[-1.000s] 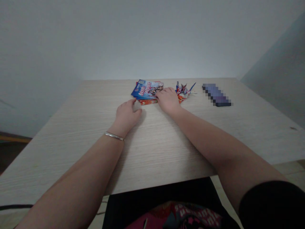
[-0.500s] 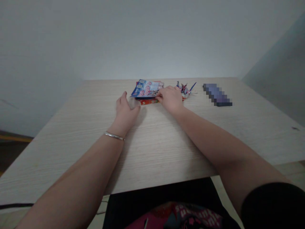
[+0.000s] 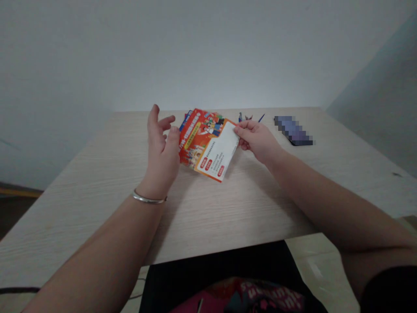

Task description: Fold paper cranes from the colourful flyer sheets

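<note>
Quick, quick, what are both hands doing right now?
Left hand: open, at the card's left edge; whether it touches can't be told.
Right hand: closed, pinching the card's right side.

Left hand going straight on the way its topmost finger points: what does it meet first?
For the left hand, most likely the pale wall behind the table; the printed leaflet sits right of that line. Depth is hard to judge.
</note>
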### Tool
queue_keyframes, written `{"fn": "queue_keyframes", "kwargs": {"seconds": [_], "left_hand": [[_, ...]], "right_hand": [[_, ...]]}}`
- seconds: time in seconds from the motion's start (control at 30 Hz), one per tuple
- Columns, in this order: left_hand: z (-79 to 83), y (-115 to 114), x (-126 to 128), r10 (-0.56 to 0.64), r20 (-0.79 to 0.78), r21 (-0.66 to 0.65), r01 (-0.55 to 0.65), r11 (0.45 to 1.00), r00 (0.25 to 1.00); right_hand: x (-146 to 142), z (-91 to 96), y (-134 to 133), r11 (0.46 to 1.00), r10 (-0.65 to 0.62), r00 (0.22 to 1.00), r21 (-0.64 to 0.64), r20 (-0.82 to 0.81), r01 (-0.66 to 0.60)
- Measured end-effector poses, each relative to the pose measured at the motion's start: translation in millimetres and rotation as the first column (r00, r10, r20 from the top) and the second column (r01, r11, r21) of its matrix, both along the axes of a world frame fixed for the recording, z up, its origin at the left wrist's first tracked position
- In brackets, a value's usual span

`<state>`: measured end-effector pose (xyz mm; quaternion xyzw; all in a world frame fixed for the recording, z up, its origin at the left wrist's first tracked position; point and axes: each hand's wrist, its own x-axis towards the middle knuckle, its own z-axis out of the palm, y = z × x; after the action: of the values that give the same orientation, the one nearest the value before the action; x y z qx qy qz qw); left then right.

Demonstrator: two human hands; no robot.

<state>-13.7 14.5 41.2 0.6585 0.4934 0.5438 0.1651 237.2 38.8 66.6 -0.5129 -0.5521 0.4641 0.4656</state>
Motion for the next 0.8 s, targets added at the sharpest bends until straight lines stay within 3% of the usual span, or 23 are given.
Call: {"fn": "queue_keyframes", "kwargs": {"seconds": [0.07, 0.13, 0.23, 0.33, 0.4, 0.47, 0.57, 0.7, 0.8], "left_hand": [[4.6, -6.6, 7.4, -0.010, -0.031, -0.009, 0.010, 1.000, 0.999], [5.8, -10.0, 14.3, -0.064, -0.239, 0.043, 0.076, 0.996, 0.969], [1.6, -9.4, 20.1, -0.308, -0.531, -0.091, 0.308, 0.947, 0.789], [-5.6, -6.6, 20.3, -0.487, -0.634, -0.274, 0.414, 0.868, 0.600], [-9.3, -5.7, 19.3, -0.527, -0.652, -0.314, 0.438, 0.842, 0.545], [-11.5, -5.8, 18.7, -0.530, -0.661, -0.319, 0.439, 0.840, 0.532], [-13.3, -6.2, 19.2, -0.506, -0.677, -0.307, 0.421, 0.854, 0.533], [-15.6, -5.3, 20.3, -0.514, -0.670, -0.302, 0.436, 0.848, 0.536], [-16.1, -4.5, 20.6, -0.515, -0.677, -0.303, 0.439, 0.846, 0.526]], "right_hand": [[5.5, -7.9, -4.7, 0.998, 0.022, 0.998, -0.055, 0.064, -0.019], [8.0, -16.4, -9.1, 0.999, 0.021, 0.981, -0.043, 0.192, -0.013], [9.9, -26.0, -13.4, 0.998, -0.048, 0.903, 0.053, 0.428, 0.028], [19.3, -29.9, -9.7, 0.994, -0.046, 0.822, 0.107, 0.567, -0.019], [35.0, -30.1, -0.8, 0.973, -0.151, 0.771, 0.230, 0.619, 0.006], [58.6, -30.0, 11.2, 0.928, -0.347, 0.725, 0.328, 0.595, 0.175], [100.2, -32.2, 28.0, 0.820, -0.573, 0.501, 0.461, 0.649, 0.339], [141.0, -43.5, 40.6, 0.746, -0.629, 0.264, 0.471, 0.731, 0.471], [153.1, -55.8, 47.8, 0.726, -0.640, 0.226, 0.481, 0.735, 0.491]]}}
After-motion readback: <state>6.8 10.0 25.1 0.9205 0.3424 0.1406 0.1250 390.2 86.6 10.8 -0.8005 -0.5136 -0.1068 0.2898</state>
